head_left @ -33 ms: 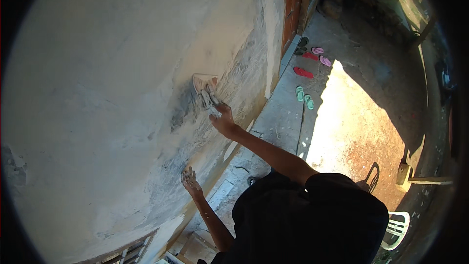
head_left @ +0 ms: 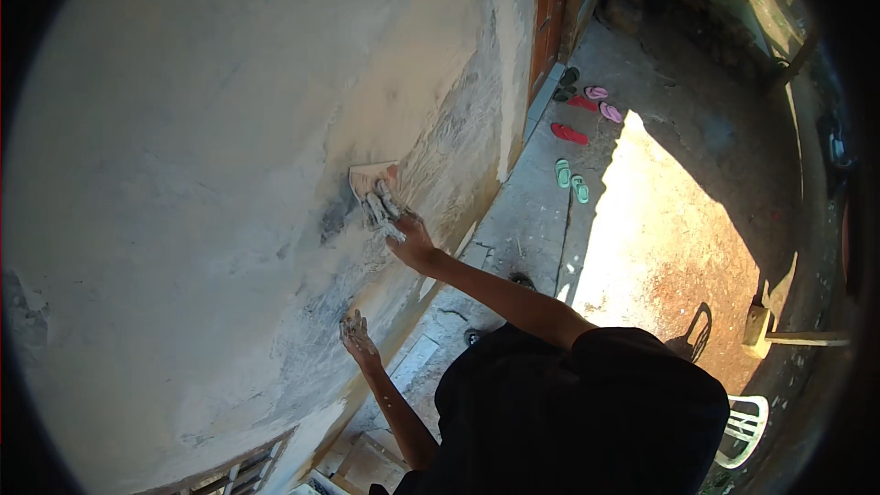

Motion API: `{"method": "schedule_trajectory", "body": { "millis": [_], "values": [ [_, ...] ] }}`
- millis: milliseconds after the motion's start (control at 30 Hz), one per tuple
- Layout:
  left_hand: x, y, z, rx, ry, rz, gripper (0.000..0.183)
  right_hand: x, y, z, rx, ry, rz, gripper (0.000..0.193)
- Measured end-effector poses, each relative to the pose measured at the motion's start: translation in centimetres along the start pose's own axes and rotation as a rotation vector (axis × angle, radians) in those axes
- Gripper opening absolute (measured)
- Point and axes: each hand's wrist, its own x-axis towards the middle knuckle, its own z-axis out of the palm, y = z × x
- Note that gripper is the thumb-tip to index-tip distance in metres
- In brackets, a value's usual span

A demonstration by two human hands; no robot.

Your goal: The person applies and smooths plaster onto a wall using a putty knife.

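Note:
My right hand presses a flat, pinkish-brown putty scraper against the wall. Its fingers are coated in grey-white paste and lie stretched along the blade. Lower down and nearer to me, my left hand is raised close to the wall, its fingers extended and smeared with the same paste. Whether the left fingertips touch the wall I cannot tell. Around the scraper the surface is patchy, with tan smears, dark grey spots and rough streaks.
A brown door stands at the far end of the wall. Red sandals, pink sandals and mint-green sandals lie on the concrete floor. A white plastic chair is at the lower right. Window bars show lower left.
My right hand and the scraper have slid down the wall toward me and slightly left. My left hand has hardly moved.

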Motion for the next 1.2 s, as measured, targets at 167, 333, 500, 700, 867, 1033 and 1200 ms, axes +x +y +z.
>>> {"method": "schedule_trajectory", "body": {
  "millis": [167,333,500,700,867,1033,1200],
  "values": [
    [-0.6,0.7,-1.2,-0.017,0.005,0.02,0.052,-5.5,-4.0,0.0,0.212,-0.075,-0.214,0.055],
    [-0.5,0.8,-0.9,-0.048,-0.018,-0.014,0.047,-1.3,-1.4,0.2,0.454,0.281,0.529,0.028],
    [-0.6,0.6,-2.8,-0.09,-0.045,-0.017,0.045,0.9,-9.2,3.0,0.023,0.307,0.136,0.021],
    [-0.7,1.2,-2.8,-0.091,-0.022,-0.098,0.04,-3.5,-9.0,4.7,0.095,0.153,0.213,0.021],
    [-0.7,0.5,-3.8,-0.126,0.002,-0.129,0.042,-6.7,-6.9,-0.8,0.109,-0.125,0.201,0.035],
    [-1.3,1.2,-4.6,-0.107,-0.101,-0.037,0.044,4.6,-0.9,-9.8,0.226,0.691,0.312,0.012],
    [-1.0,1.5,-5.1,-0.139,-0.024,-0.189,0.046,17.5,5.2,-18.1,-0.027,0.885,0.267,0.024]
  ]
}}
